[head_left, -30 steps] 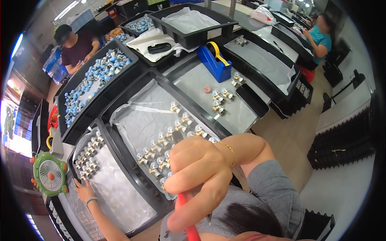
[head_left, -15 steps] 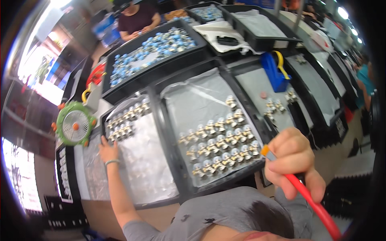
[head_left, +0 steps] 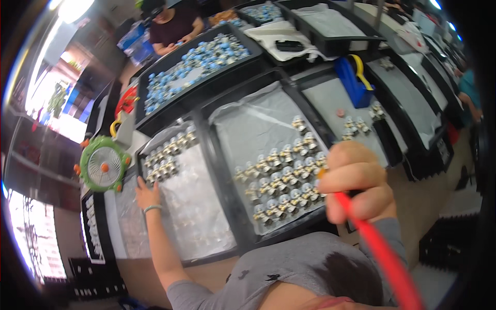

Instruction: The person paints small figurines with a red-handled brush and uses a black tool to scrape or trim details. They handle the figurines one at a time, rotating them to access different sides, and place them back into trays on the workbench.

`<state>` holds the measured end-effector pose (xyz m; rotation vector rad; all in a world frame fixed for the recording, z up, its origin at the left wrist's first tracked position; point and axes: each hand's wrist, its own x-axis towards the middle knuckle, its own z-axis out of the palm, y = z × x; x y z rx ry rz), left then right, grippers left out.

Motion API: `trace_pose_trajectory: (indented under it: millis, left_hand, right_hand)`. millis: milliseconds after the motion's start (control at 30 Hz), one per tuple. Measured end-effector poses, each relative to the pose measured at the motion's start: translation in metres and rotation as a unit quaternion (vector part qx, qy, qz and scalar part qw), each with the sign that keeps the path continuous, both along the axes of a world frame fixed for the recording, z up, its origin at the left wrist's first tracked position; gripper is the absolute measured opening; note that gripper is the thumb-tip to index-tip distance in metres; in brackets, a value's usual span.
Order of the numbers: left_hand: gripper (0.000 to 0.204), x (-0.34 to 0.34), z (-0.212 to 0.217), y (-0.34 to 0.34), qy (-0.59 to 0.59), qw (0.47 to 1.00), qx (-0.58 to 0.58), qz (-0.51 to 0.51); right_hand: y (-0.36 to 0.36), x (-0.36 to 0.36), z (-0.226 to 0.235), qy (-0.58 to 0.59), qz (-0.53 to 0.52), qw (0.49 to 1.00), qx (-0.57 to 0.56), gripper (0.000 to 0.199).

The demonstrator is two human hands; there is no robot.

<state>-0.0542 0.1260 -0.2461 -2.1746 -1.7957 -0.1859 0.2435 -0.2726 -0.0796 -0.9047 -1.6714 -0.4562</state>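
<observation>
My right hand [head_left: 357, 178] is closed round a paintbrush with a red handle [head_left: 381, 243]. Its orange tip is mostly hidden by my fingers. The hand is raised close to the camera, in front of the right edge of the middle tray [head_left: 243, 214], where rows of small white and gold figurines [head_left: 284, 188] lie on a grey liner. My left hand [head_left: 149, 198] rests with fingers stretched out at the left edge of the left tray [head_left: 230, 247]. Just beyond its fingertips are similar figurines [head_left: 164, 166]; pale plastic film covers much of that tray.
A green toy-like fan [head_left: 105, 168] stands at the left. Behind are a black bin of blue and white pieces [head_left: 206, 57] and a person [head_left: 173, 28] handling something. To the right are a blue tape dispenser [head_left: 353, 85], a tray with several loose figurines [head_left: 356, 124] and more black trays.
My right hand has moved left and slightly up with the paintbrush, closer to the figurine rows. The left hand stays at the tray edge. The whole view has shifted a little.
</observation>
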Motion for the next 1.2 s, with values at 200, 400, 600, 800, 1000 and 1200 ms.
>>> trace_pose_trajectory:
  millis: [200, 400, 600, 800, 1000, 1200]
  left_hand:
    - [0.066, 0.009, -0.007, 0.003, -0.001, 1.0, -0.028, -0.009]
    - [0.065, 0.006, -0.012, 0.011, 0.05, 0.999, -0.018, 0.012]
    - [0.064, 0.001, -0.012, 0.015, 0.038, 0.999, -0.021, 0.013]
    - [0.065, -0.001, -0.009, 0.007, 0.049, 0.999, -0.001, 0.017]
    - [0.067, -0.002, -0.016, 0.013, 0.045, 0.999, -0.006, 0.018]
    - [0.068, 0.007, -0.004, 0.003, 0.04, 0.998, -0.031, 0.027]
  right_hand:
    - [0.006, -0.003, -0.001, 0.023, -0.02, 0.989, 0.144, 0.029]
    - [-0.001, -0.009, -0.005, 0.019, -0.009, 0.993, 0.118, 0.02]
    - [0.001, -0.011, -0.005, 0.022, -0.015, 0.992, 0.124, 0.022]
    - [0.003, 0.004, -0.009, 0.053, 0.032, 0.989, 0.138, 0.013]
    - [0.01, 0.007, -0.019, 0.059, -0.107, 0.992, -0.038, 0.026]
    - [0.077, 0.014, -0.087, -0.011, -0.112, 0.886, -0.449, 0.018]
